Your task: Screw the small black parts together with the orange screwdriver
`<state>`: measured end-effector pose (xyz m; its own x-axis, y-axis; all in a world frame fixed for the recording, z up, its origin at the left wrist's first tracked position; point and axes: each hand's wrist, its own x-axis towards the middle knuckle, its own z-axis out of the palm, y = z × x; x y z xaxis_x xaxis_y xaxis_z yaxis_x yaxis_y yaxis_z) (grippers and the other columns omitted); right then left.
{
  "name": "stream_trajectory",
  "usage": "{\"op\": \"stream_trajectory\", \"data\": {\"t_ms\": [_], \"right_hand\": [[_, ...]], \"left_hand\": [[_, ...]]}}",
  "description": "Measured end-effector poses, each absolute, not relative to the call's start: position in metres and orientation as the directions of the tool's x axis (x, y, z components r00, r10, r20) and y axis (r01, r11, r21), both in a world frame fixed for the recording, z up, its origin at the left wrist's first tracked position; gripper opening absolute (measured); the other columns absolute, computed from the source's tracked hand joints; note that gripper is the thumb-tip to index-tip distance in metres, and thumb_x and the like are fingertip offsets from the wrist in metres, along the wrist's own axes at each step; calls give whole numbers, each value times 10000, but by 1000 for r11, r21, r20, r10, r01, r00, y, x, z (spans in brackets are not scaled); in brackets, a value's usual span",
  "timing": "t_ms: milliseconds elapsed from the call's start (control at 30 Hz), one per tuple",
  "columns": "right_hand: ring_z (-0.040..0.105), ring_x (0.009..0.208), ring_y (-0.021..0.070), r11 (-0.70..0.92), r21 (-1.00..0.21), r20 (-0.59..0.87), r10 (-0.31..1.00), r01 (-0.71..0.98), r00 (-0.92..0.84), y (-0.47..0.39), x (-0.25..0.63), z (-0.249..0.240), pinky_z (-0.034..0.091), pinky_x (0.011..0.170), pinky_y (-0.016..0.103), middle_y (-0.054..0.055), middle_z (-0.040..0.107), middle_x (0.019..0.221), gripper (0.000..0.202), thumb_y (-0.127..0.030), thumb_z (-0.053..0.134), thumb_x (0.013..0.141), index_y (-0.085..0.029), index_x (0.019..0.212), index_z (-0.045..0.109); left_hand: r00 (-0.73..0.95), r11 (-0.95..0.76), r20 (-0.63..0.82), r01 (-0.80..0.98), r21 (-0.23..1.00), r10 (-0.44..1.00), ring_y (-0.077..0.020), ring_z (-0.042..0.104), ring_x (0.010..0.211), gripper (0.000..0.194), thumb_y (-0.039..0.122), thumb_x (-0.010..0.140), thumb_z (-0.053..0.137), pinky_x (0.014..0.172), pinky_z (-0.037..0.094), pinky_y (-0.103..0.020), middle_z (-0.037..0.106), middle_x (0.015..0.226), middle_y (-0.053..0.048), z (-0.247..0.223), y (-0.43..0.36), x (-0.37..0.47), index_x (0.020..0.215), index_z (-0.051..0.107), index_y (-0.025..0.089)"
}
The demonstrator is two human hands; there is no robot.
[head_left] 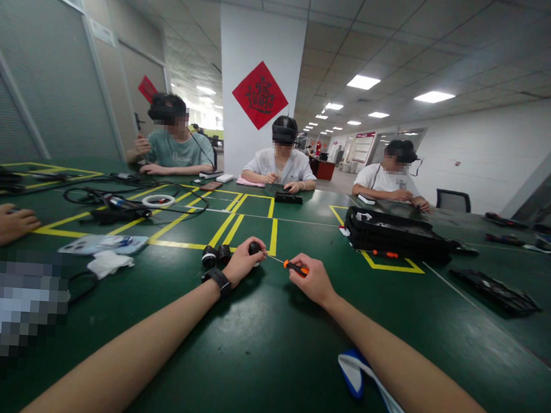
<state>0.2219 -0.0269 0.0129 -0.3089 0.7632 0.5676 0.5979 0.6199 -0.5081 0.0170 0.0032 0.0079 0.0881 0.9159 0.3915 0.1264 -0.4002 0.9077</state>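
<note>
My left hand [243, 262], with a black watch on the wrist, is closed around a small black cylindrical part [254, 248]. An orange and black screwdriver [296, 268] is gripped in my right hand [313, 281]. Its thin shaft points left, and the tip reaches the black part or the fingertips there; exact contact is too small to tell. Just left of my left hand, two similar black cylindrical parts [216, 254] stand side by side on the green table [255, 368]. One of them shows a whitish band.
A black open case [396, 231] lies to the right, an orange-handled tool [385, 254] before it. Farther right is a black panel [495, 291]. Cables, a white ring [158, 201] and crumpled tissue [110, 263] lie left. Another person's hand [5, 224] rests at far left; several people sit opposite.
</note>
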Motion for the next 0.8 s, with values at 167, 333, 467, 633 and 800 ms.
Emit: {"op": "stream_trajectory", "data": {"t_ms": [167,333,467,633,800], "right_hand": [[547,657,121,612,-506,558,769,608,-311,-26,222,12,403,621,217,1,614,758,145,-237,517,709,-187,829,582],[538,640,122,573,-488,511,799,658,-316,-25,223,10,385,606,218,-6,603,758,178,-286,511,735,-205,882,570],[515,653,127,524,-440,467,827,729,-312,-24,223,10,360,604,228,-4,584,762,224,-329,476,782,-221,964,550],[491,787,130,572,-426,445,807,701,-388,-20,222,10,361,709,245,32,556,835,270,-282,327,877,-178,838,573],[471,854,151,635,-433,490,762,640,-424,-17,222,7,365,776,283,45,540,873,146,-242,462,819,-171,879,575]], "left_hand": [[85,-405,397,131,905,914,-110,517,690,192,173,611,546,632,410,-223,579,752,12,7,5,17,802,527,179],[95,-387,377,134,912,921,-108,510,673,189,190,619,549,606,403,-218,575,761,12,7,5,17,807,529,184],[77,-366,359,108,924,930,-105,512,653,184,239,633,559,605,398,-219,569,740,16,9,3,18,807,532,183],[73,-315,310,67,947,948,-102,505,595,213,345,671,545,582,388,-219,544,638,24,12,2,19,796,529,173],[48,-349,346,125,929,937,-105,497,577,230,377,692,526,563,380,-222,532,609,24,10,2,21,790,526,169]]}}
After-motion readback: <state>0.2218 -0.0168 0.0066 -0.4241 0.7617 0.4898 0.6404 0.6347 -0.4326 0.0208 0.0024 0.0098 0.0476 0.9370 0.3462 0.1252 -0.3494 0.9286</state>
